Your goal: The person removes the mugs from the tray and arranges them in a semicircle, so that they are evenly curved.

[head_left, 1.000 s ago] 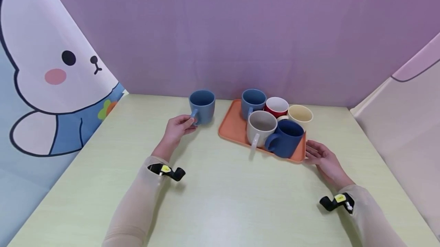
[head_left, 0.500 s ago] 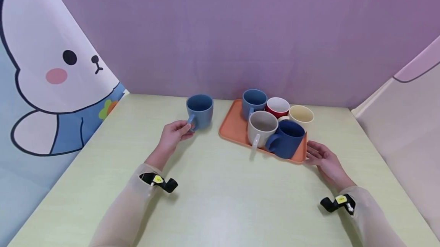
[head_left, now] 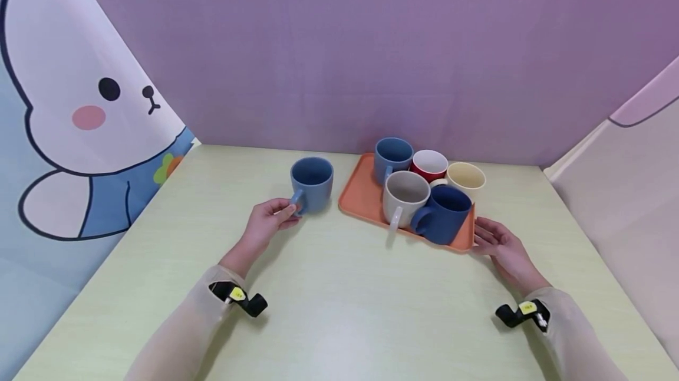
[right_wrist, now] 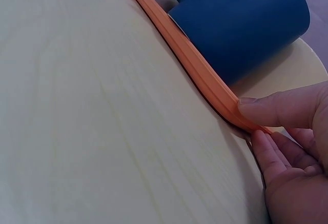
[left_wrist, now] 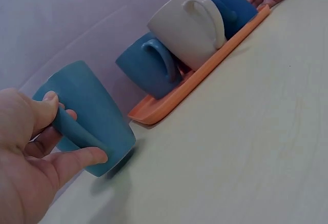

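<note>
My left hand (head_left: pixel 267 225) pinches the handle of a light blue mug (head_left: pixel 317 189), left of the tray. The mug is upright, low over the table; a shadow lies by its base in the left wrist view. My right hand (head_left: pixel 504 251) pinches the near right corner of an orange tray (head_left: pixel 356 201), thumb on the rim and fingers below. Crowded on the tray are another light blue mug (head_left: pixel 391 160), a red mug with a white inside (head_left: pixel 428 164), a cream-yellow mug (head_left: pixel 467 177), a light grey mug (head_left: pixel 404 195) and a dark blue mug (head_left: pixel 444 216).
The pale wooden table (head_left: pixel 339 310) reaches back to a purple cloth wall (head_left: pixel 339 62). A rabbit-print sheet (head_left: pixel 58 151) hangs on the left, and a pale sheet (head_left: pixel 631 210) on the right. The light grey mug's handle juts over the tray's front rim.
My left hand has drawn the light blue mug back toward me, lower in the head view. The right hand and the tray have stayed in place.
</note>
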The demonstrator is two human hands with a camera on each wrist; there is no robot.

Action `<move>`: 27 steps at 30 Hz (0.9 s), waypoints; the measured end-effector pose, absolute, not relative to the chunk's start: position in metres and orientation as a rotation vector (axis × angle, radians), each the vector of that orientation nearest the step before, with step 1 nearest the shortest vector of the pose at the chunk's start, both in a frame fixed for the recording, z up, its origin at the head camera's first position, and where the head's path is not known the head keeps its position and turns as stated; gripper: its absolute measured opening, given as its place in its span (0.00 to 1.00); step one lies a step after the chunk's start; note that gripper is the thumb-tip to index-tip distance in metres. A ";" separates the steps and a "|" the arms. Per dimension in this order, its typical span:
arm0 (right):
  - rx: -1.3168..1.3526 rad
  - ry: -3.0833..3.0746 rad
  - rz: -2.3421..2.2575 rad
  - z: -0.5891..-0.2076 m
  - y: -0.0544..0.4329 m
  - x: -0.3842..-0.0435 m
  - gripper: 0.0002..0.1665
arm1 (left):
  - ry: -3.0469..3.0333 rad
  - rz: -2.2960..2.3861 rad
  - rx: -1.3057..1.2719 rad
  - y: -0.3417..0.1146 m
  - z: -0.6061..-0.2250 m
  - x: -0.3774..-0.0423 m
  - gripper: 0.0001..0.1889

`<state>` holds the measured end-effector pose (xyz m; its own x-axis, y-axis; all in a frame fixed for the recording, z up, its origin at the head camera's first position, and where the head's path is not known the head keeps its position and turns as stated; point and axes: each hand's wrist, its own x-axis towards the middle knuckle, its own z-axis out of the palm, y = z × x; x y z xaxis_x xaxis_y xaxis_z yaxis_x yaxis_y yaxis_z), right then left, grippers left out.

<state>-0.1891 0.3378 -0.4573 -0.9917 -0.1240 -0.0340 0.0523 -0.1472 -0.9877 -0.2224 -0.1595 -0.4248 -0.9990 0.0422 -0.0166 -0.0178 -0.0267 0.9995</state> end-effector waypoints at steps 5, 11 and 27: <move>-0.116 1.936 -2.333 -0.459 0.339 -0.189 0.36 | 2.139 2.222 0.024 -0.155 -0.427 -0.219 0.15; -0.113 1.935 -2.327 -0.459 0.339 -0.189 0.36 | 2.123 2.233 0.033 -0.154 -0.432 -0.219 0.14; -0.098 1.984 -2.286 -0.459 0.339 -0.189 0.38 | 2.086 2.222 0.031 -0.157 -0.441 -0.216 0.13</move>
